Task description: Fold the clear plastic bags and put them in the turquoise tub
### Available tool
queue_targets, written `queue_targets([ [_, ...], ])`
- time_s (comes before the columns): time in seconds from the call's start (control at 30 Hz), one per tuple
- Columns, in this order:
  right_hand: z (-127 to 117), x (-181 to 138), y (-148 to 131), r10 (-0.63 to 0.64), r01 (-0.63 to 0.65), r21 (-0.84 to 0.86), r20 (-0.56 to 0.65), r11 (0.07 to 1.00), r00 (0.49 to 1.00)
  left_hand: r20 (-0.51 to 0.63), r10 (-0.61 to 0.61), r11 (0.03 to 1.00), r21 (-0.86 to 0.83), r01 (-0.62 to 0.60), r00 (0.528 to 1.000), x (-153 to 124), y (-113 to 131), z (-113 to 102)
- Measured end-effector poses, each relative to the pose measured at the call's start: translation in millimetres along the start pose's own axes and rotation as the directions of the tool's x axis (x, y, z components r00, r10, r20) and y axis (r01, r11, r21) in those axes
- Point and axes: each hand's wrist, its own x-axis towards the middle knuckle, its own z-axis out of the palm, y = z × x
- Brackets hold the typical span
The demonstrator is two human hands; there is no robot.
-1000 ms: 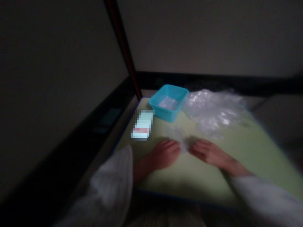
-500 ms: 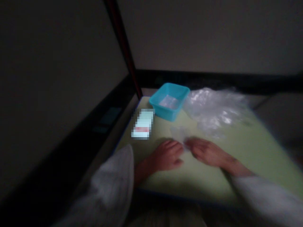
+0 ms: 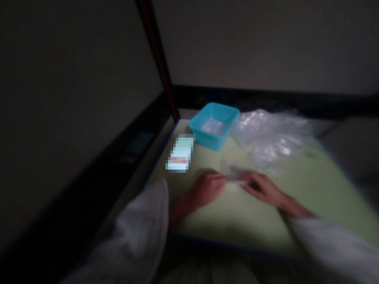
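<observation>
On a pale green table top point(image 3: 310, 185) my left hand point(image 3: 205, 189) and my right hand point(image 3: 262, 187) meet over a small piece of clear plastic point(image 3: 232, 170). Both hands have their fingers curled and pinch the plastic from either side. White sleeves cover both my forearms. The picture is dark and blurred, so the exact grip is hard to make out.
A turquoise plastic tub point(image 3: 214, 124) with something pale inside stands at the far side. A heap of crumpled clear plastic point(image 3: 272, 138) lies right of the tub. A pale card or packet point(image 3: 180, 153) lies near the left edge. A dark red post point(image 3: 158, 59) rises behind.
My hands drew together from lying flatter and apart to pinching the small plastic piece between them. The view shifted slightly to the right.
</observation>
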Motion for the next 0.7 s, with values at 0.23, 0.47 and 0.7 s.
queue_targets([
  [0.23,4.8,18.5,-2.2,0.242,-0.197,0.247,-0.168,0.949,0.956,0.000,-0.410,0.821,-0.435,0.369,0.912,21.7,-13.1,11.9],
  [0.47,5.0,18.7,-1.0,0.301,-0.252,0.178,-0.353,0.951,0.886,0.036,-0.511,0.726,-0.518,0.453,0.859,35.4,-29.0,23.0],
  [0.7,16.5,14.8,-17.3,-0.031,0.003,-0.329,-0.081,0.944,0.996,0.071,-0.552,0.680,-0.537,0.498,0.831,36.8,-27.6,17.6],
])
